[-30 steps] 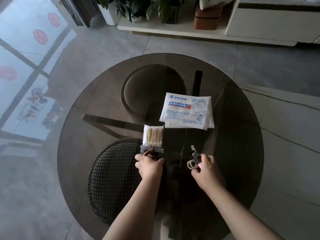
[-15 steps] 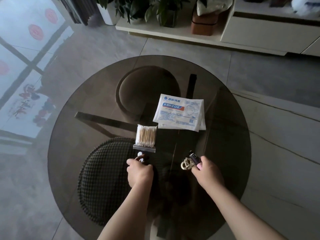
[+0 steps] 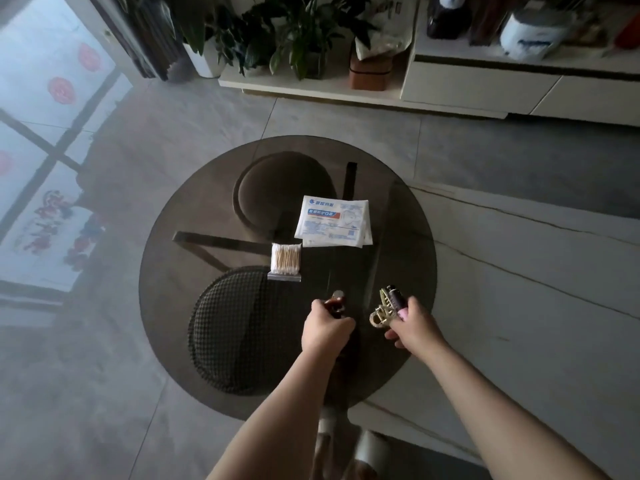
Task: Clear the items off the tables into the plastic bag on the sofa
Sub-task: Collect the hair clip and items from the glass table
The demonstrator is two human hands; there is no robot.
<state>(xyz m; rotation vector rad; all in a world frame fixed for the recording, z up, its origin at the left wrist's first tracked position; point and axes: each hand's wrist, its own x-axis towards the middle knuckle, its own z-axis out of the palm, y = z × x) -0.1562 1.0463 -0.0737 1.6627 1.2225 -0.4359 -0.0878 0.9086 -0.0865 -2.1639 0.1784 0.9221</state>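
Note:
A round smoked-glass table [image 3: 180, 258] lies below me. On it rest a white face-mask packet [image 3: 334, 221] and, just left and nearer, a clear bag of cotton swabs [image 3: 285, 260]. My left hand [image 3: 323, 327] grips a small brown object [image 3: 336, 303] with a round pale end, held above the table's near part. My right hand [image 3: 414, 325] pinches a gold hair claw [image 3: 381, 311] together with a dark slim tube [image 3: 394, 296]. No plastic bag or sofa shows in this view.
Under the glass stand a round brown stool [image 3: 277, 188] and a woven dark stool [image 3: 239, 327]. A low white cabinet [image 3: 485, 84] with potted plants [image 3: 294, 32] runs along the far wall. Grey tiled floor surrounds the table.
Both hands have lifted their small items off the table and pulled back toward me. The view has risen and drawn away, so the table looks smaller. Packet and swabs stay put.

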